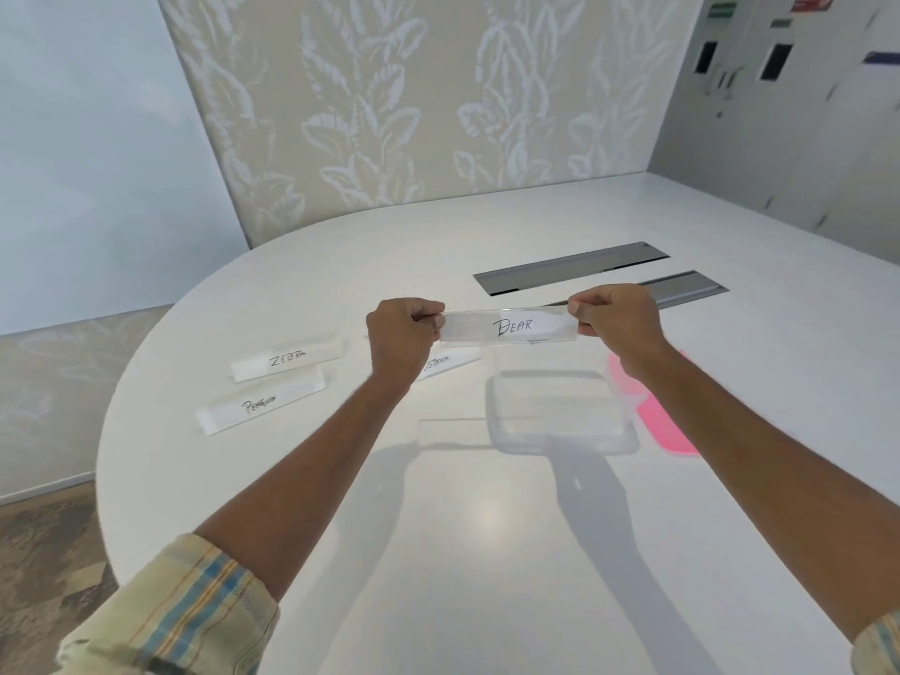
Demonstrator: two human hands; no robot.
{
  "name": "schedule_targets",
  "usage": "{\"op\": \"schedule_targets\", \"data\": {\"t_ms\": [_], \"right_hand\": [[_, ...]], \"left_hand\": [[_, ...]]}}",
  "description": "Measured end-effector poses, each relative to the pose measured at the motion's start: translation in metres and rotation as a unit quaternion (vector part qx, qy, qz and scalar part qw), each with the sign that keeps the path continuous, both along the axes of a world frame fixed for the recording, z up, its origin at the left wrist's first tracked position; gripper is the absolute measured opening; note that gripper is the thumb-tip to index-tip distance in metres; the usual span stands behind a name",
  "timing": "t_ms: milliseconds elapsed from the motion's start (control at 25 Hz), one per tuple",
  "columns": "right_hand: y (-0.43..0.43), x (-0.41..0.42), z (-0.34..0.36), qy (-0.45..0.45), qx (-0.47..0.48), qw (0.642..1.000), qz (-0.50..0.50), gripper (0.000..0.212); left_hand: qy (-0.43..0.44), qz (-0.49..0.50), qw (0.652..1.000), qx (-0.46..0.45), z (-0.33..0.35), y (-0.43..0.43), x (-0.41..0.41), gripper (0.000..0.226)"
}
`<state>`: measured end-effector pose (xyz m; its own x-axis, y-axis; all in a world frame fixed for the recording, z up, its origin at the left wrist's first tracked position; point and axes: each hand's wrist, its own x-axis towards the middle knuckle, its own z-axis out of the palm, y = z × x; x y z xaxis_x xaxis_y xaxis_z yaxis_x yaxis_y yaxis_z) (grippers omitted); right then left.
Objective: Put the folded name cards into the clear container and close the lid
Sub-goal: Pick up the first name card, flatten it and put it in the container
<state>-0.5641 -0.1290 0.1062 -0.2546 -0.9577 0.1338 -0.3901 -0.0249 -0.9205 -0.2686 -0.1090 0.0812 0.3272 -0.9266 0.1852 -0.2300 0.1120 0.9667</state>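
I hold a clear-sleeved name card marked "BEAR" (509, 326) level in the air, my left hand (404, 333) pinching its left end and my right hand (616, 316) pinching its right end. Just below and slightly nearer sits the open clear container (560, 433) on the white table. A pink lid (662, 421) lies flat beside the container's right side. Three more name cards lie on the table to the left: "ZEBRA" (287, 360), "PENGUIN" (260, 406), and one partly hidden behind my left wrist (448, 365).
The white table (438, 528) has a rounded left edge, with floor beyond it. Two grey cable-slot covers (570, 267) are set into the table behind my hands. Patterned wall panels stand at the far side.
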Motion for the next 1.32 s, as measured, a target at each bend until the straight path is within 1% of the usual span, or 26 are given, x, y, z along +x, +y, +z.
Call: {"op": "schedule_targets", "data": {"t_ms": [200,320,480,560,680,760,800,880,920,1040,1120,1200,1320], "right_hand": [[0.0,-0.05,-0.006,0.002,0.015,1.0,-0.023,0.017],[-0.003,-0.068,-0.013,-0.007,0.041,0.999,-0.025,0.008],[-0.01,-0.081,-0.027,-0.004,0.067,0.998,-0.015,0.005],[-0.016,-0.085,-0.032,0.012,0.084,0.996,-0.01,0.003],[-0.025,-0.092,-0.04,0.056,0.112,0.992,0.0,0.008],[-0.031,-0.094,-0.042,0.1,0.11,0.989,0.01,0.009],[-0.034,-0.093,-0.042,0.137,0.099,0.985,0.015,0.012],[-0.041,-0.088,-0.042,0.229,0.072,0.97,0.049,0.022],[-0.043,-0.084,-0.042,0.262,0.06,0.96,0.081,0.03],[-0.049,-0.067,-0.045,0.324,0.052,0.926,0.186,0.054],[-0.053,-0.054,-0.051,0.373,0.062,0.896,0.233,0.066],[-0.059,-0.045,-0.058,0.419,0.073,0.867,0.261,0.074],[-0.068,-0.035,-0.068,0.454,0.081,0.844,0.273,0.075]], "left_hand": [[-0.003,-0.02,1.0,0.008,-0.008,-0.012,-0.051,0.017],[-0.02,-0.025,0.999,0.008,-0.017,-0.017,-0.068,0.018],[-0.054,-0.021,0.998,0.027,-0.033,-0.027,-0.081,0.02],[-0.059,-0.021,0.997,0.034,-0.04,-0.031,-0.085,0.021],[-0.061,-0.019,0.997,0.034,-0.05,-0.037,-0.09,0.023],[-0.069,-0.018,0.997,0.032,-0.056,-0.041,-0.091,0.024],[-0.074,-0.018,0.997,0.03,-0.058,-0.042,-0.092,0.025],[-0.084,-0.021,0.996,0.027,-0.063,-0.046,-0.095,0.026],[-0.092,-0.021,0.995,0.025,-0.064,-0.047,-0.097,0.026],[-0.114,-0.019,0.993,0.026,-0.066,-0.052,-0.102,0.028],[-0.127,-0.02,0.991,0.022,-0.067,-0.053,-0.105,0.03],[-0.141,-0.024,0.99,0.016,-0.068,-0.054,-0.108,0.03],[-0.169,-0.022,0.985,0.013,-0.069,-0.055,-0.11,0.031]]}}
